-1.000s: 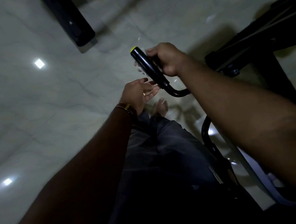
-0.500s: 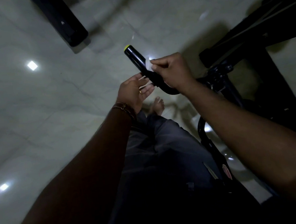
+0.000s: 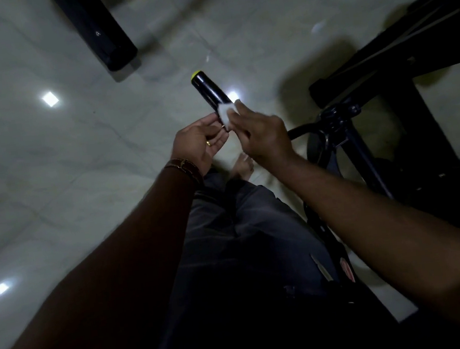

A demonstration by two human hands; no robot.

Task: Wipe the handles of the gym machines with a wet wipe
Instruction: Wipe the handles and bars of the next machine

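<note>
Pale glossy floor [image 3: 47, 175] below, dotted with 3 bright light reflections. Black handle [image 3: 208, 92] with a yellow-green end cap stood tilted up and left over it, near the picture's middle. White wipe [image 3: 226, 113] pressed against the handle's lower part, pinched in the fingertips of the right hand [image 3: 265, 137]. Left hand [image 3: 200, 143] just beside the handle on its left, palm up, fingers loosely curled and touching the bar's lower end; whether gripping it, cannot tell. Gold ring and brown wristband [image 3: 184, 167] worn on that side. Dark machine frame [image 3: 381, 87] at right; black bar [image 3: 98, 30] upper left.
</note>
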